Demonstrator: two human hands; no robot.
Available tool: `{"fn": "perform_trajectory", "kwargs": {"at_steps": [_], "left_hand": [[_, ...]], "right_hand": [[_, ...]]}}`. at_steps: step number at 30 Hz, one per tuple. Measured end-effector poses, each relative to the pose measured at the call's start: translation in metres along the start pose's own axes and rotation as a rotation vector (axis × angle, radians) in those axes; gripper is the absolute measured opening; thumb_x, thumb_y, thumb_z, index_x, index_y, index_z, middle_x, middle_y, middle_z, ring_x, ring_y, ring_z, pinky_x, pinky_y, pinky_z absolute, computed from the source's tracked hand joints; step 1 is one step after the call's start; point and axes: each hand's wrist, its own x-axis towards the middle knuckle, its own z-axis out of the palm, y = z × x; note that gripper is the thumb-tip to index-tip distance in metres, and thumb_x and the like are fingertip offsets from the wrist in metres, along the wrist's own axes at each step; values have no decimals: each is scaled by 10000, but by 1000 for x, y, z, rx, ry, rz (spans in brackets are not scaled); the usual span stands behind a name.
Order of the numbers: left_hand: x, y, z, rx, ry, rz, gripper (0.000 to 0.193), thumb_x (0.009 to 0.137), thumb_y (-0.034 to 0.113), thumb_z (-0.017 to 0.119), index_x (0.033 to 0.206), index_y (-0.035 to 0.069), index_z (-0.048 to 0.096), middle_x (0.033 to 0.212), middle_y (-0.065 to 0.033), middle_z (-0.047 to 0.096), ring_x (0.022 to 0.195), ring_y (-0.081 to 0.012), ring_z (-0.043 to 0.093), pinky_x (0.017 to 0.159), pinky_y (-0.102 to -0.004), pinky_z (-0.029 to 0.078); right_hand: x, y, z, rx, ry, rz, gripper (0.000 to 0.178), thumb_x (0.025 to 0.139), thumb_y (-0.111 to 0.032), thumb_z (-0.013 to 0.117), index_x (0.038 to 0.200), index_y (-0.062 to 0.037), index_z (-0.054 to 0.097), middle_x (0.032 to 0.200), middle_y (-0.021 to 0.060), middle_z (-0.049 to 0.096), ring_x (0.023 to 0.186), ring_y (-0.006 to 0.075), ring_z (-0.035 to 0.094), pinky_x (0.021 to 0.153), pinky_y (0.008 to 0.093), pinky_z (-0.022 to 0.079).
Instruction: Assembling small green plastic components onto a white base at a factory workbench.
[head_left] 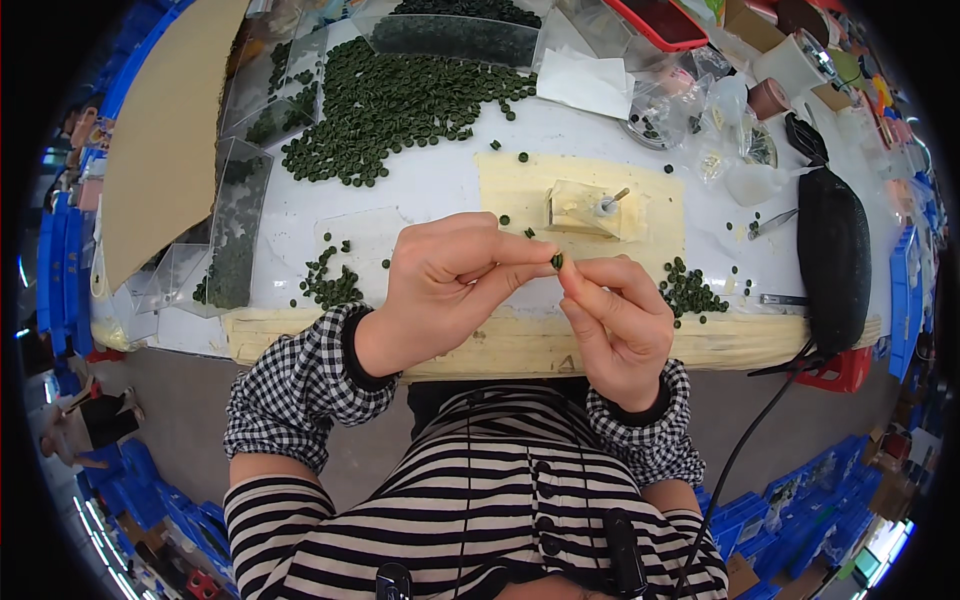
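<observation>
Between my fingertips, over the front of the table, is a small dark green round piece [557,261]. My left hand [450,285] pinches it from the left, thumb and forefinger together. From the other side my right hand [620,322] has its fingertips closed on the same piece. Just beyond my hands stands a small tape-wrapped block [590,210] with a thin metal pin sticking up. A small heap of green pieces [332,284] lies left of my left hand. Another small heap [692,290] is right of my right hand.
A large pile of green pieces [400,105] spreads at the back left beside clear plastic trays [240,220] and a cardboard sheet [165,150]. At the right lie a black pouch [835,260], a small blade [775,222] and plastic bags [730,125]. A red-cased phone [660,18] is at the back.
</observation>
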Motion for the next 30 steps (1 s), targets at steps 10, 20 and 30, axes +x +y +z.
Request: {"fn": "perform_trajectory", "kwargs": {"at_steps": [10, 20, 30], "left_hand": [[0, -3, 1, -34, 10, -12, 204, 739, -8, 734, 934, 52, 725, 537, 45, 386, 482, -45, 315, 456, -218, 238], [1, -1, 1, -48, 0, -22, 208, 739, -14, 731, 937, 49, 725, 546, 42, 405, 486, -45, 321, 457, -217, 241], [2, 0, -2, -32, -41, 34, 212, 753, 10, 720, 955, 73, 729, 596, -18, 571, 496, -83, 424, 450, -233, 319]], "right_hand": [[1, -1, -1, -18, 21, -1, 369, 747, 63, 688, 1103, -33, 674, 921, 90, 620, 764, 175, 590, 647, 245, 476], [-1, -2, -2, 0, 33, 17, 363, 743, 68, 685, 1095, -18, 674, 920, 95, 617, 756, 175, 598, 650, 244, 481], [1, 1, -4, -11, 21, -78, 378, 721, 61, 700, 1089, -25, 678, 919, 79, 624, 712, 177, 559, 598, 257, 451]]}}
